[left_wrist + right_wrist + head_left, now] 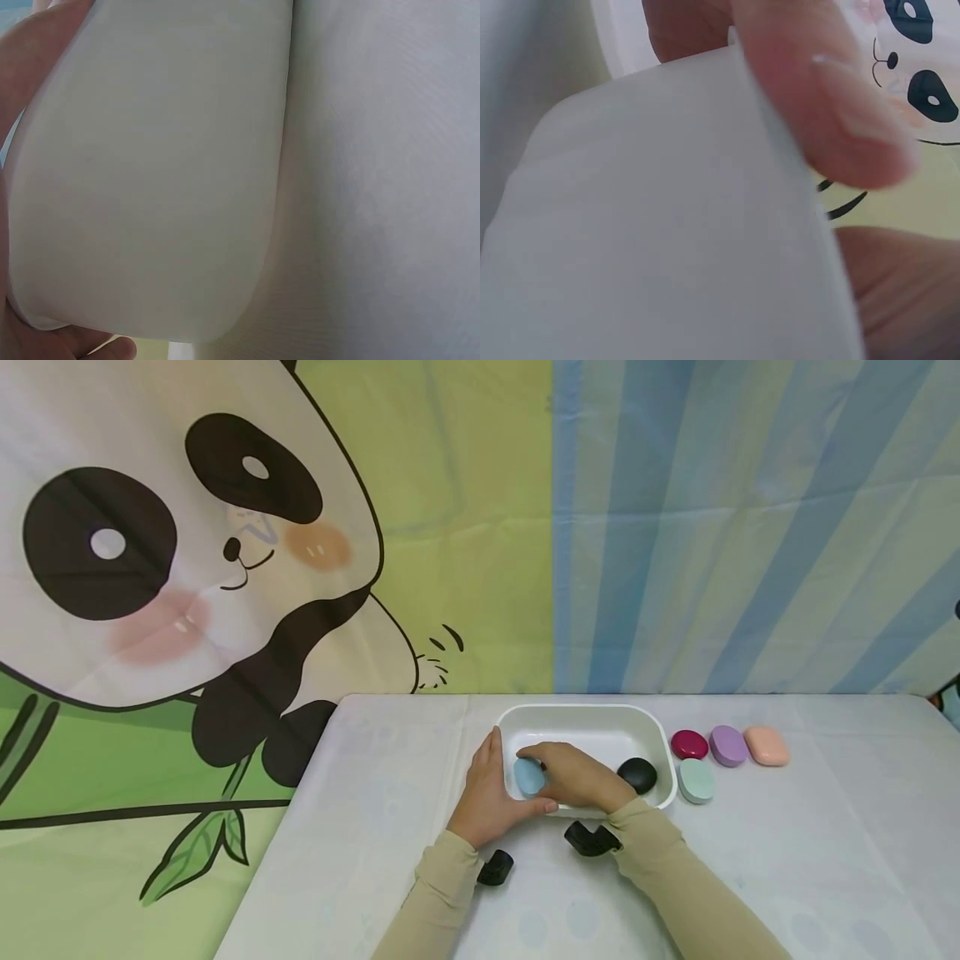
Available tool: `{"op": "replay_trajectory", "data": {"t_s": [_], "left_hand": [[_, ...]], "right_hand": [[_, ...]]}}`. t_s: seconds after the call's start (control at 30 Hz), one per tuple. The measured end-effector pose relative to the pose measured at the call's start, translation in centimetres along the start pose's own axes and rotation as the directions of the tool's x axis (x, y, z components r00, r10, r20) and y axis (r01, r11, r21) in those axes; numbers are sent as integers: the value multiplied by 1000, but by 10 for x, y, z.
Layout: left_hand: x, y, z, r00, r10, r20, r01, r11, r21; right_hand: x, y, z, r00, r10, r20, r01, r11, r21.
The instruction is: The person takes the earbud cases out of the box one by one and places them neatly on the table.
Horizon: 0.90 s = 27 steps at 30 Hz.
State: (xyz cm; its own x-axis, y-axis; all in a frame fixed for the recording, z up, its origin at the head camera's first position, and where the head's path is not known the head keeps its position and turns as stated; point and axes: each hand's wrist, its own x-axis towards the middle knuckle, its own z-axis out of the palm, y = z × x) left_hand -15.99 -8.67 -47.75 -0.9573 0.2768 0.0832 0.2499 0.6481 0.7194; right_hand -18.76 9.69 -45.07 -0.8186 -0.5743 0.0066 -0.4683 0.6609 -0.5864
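Note:
A white, round-cornered tray point(592, 718) stands on the table. My left hand point(487, 793) rests against its left end, fingers straight along the outside and thumb along the front rim. In the left wrist view the tray's outer wall point(157, 180) fills much of the picture, parts of my hand at its edge. My right hand point(573, 772) reaches into the tray and pinches a light blue, rounded, soap-like block point(529, 777) near the left end. A black oval block point(637, 775) lies at the tray's right end. The right wrist view shows blurred fingers by the tray wall point(652, 210).
To the tray's right lie several soap-like blocks: dark red point(689, 744), purple point(728, 746), peach point(767, 746) and mint green point(696, 781). Black camera mounts point(592, 839) show at both wrists. A panda-print curtain point(465, 527) hangs behind the white table point(825, 860).

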Motion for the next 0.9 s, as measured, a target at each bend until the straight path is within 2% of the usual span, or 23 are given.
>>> {"op": "replay_trajectory", "data": {"t_s": [0.43, 0.67, 0.9], "left_hand": [[1, -1, 2, 1000, -19, -13, 19, 1000, 12], [1, -1, 2, 999, -36, -5, 36, 999, 12], [0, -1, 2, 999, -42, -5, 42, 999, 12]], "right_hand": [[-24, 0, -18, 993, 48, -106, -53, 998, -42], [-38, 2, -28, 988, 89, -130, -94, 995, -34], [-49, 6, -34, 983, 89, -163, -97, 995, -40]]}}
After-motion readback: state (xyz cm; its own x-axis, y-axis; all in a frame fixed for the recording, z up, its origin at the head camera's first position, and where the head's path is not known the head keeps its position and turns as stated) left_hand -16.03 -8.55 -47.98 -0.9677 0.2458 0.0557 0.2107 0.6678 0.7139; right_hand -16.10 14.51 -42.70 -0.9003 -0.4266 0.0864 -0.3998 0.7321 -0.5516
